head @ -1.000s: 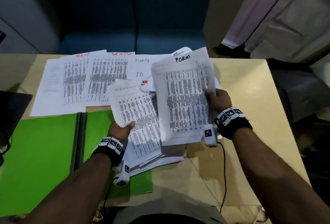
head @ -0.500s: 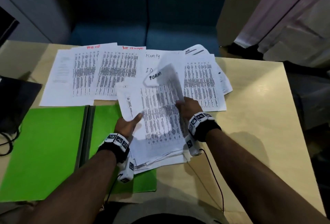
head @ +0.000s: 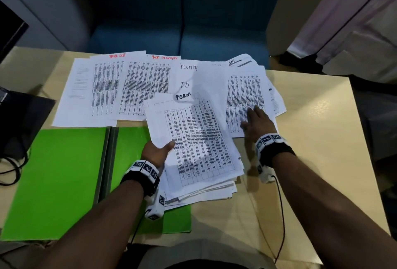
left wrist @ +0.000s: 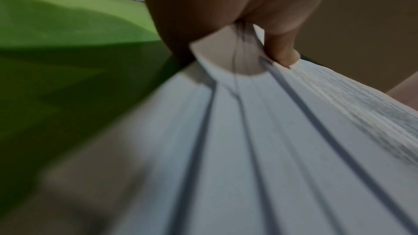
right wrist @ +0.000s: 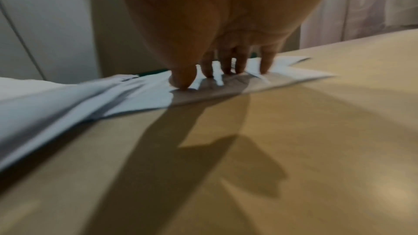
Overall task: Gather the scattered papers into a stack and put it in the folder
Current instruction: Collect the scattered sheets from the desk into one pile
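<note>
The right hand (head: 256,121), fingers flat, rests on a loose sheet (head: 245,94) lying lengthwise near-to-far, just right of the stack (head: 199,146) the left hand (head: 155,152) pinches over the open folder (head: 64,183).

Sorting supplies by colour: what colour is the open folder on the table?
Bright green folder, clearest in the head view.

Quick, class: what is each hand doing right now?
Left hand: grips the gathered stack.
Right hand: open, fingers flat on a loose printed sheet.
</note>
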Demonstrator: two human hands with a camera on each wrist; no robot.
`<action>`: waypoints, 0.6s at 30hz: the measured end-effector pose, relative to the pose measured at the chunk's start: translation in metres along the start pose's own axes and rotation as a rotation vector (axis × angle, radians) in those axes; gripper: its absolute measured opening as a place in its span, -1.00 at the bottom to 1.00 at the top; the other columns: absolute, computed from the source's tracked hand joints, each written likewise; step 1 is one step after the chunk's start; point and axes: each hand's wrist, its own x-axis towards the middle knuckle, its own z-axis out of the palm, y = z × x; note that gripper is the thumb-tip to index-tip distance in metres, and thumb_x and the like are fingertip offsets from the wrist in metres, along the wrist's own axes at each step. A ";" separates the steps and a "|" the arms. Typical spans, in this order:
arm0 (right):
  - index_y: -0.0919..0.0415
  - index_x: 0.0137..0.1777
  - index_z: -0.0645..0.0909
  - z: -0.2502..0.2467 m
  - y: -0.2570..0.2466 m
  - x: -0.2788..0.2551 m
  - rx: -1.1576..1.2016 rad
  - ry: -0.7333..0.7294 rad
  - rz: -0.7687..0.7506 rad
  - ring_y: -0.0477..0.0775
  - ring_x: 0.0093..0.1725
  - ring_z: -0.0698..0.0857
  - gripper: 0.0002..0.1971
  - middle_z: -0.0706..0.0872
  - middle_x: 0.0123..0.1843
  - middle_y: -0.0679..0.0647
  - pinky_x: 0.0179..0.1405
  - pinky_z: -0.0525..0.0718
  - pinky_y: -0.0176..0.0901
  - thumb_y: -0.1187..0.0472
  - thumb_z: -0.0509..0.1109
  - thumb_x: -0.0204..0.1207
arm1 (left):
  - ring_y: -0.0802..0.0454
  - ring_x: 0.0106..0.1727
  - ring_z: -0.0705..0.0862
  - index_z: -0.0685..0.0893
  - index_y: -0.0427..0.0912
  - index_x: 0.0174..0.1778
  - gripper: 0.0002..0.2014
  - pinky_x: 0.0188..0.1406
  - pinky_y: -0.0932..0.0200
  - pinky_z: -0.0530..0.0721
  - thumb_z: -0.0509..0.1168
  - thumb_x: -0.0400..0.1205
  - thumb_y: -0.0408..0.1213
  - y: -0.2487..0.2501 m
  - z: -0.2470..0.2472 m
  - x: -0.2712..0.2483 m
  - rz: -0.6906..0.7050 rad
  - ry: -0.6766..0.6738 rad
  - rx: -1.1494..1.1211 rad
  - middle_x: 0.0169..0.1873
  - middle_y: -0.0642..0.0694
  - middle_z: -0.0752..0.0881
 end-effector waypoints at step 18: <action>0.26 0.48 0.34 -0.012 0.052 -0.015 0.099 0.083 0.427 0.36 0.39 0.42 -0.06 0.43 0.36 0.27 0.23 0.58 0.24 -0.17 0.63 0.20 | -0.23 0.30 0.64 0.58 -0.32 0.36 -0.41 0.33 -0.15 0.58 0.53 0.44 -0.18 -0.007 0.001 0.008 -0.006 0.006 0.062 0.28 -0.28 0.67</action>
